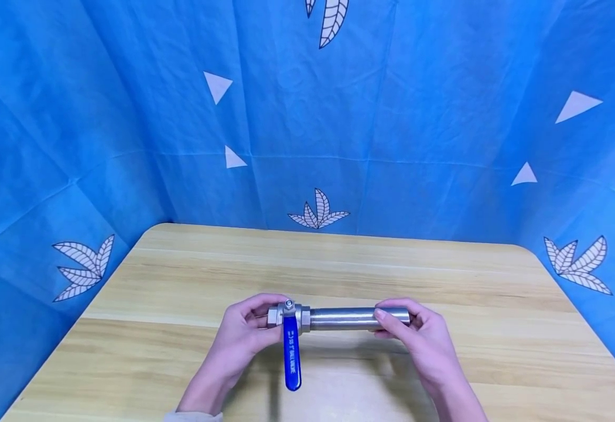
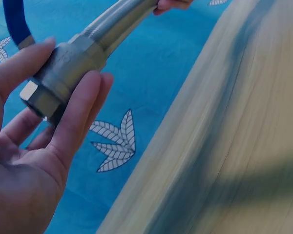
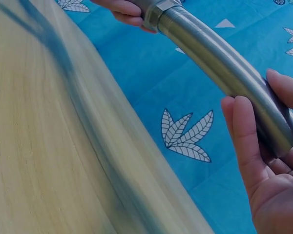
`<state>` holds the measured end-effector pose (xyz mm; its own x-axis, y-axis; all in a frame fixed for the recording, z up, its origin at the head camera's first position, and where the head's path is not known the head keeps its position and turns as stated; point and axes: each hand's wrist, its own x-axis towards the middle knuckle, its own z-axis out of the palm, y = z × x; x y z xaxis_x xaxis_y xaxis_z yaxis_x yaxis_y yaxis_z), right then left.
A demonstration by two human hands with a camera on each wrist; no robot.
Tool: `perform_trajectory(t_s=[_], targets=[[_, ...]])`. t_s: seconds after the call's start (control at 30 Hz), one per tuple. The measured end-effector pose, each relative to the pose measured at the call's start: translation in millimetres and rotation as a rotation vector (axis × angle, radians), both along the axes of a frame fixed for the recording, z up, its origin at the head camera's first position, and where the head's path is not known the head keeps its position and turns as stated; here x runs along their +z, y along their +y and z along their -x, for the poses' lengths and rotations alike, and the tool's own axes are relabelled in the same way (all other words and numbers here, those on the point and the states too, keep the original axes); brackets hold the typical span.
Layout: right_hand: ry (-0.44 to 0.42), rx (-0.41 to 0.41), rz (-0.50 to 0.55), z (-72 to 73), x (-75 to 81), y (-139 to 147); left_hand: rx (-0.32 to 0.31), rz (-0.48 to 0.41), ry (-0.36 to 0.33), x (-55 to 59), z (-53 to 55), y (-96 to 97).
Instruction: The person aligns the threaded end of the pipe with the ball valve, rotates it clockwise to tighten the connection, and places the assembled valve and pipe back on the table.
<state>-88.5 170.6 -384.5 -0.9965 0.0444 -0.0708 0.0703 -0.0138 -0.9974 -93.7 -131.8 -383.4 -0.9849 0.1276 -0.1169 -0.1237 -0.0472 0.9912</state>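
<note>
A metal ball valve (image 1: 303,319) with a blue lever handle (image 1: 291,354) is joined to a steel pipe (image 1: 344,318), and the two lie in one line across the head view. My left hand (image 1: 244,331) grips the valve's body at its hex end, thumb on one side and fingers on the other. The lever hangs toward me, lettering on its face. My right hand (image 1: 418,337) holds the far end of the pipe between thumb and fingers. In the right wrist view, threads (image 3: 170,18) show where the pipe meets the valve. Both parts are held above the table.
The wooden table (image 1: 207,264) has rounded back corners and carries the shadows of the hands and valve. Blue cloth (image 1: 307,117) printed with white leaves and triangles hangs behind it and along both sides.
</note>
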Motion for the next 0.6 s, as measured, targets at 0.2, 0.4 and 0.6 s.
perform_trajectory(t_s=[0.2, 0.4, 0.6], targets=[[-0.041, -0.013, -0.013, 1.0, 0.7, -1.4, -0.083, 0.043, 0.034, -0.3, -0.1, -2.1], [-0.086, -0.041, 0.005, 1.8, 3.1, -2.3, -0.090, 0.040, 0.002, 2.6, -1.4, 0.0], [-0.090, -0.054, 0.028, 1.5, 3.5, -4.4, -0.100, 0.041, 0.013, 4.4, -2.5, 2.0]])
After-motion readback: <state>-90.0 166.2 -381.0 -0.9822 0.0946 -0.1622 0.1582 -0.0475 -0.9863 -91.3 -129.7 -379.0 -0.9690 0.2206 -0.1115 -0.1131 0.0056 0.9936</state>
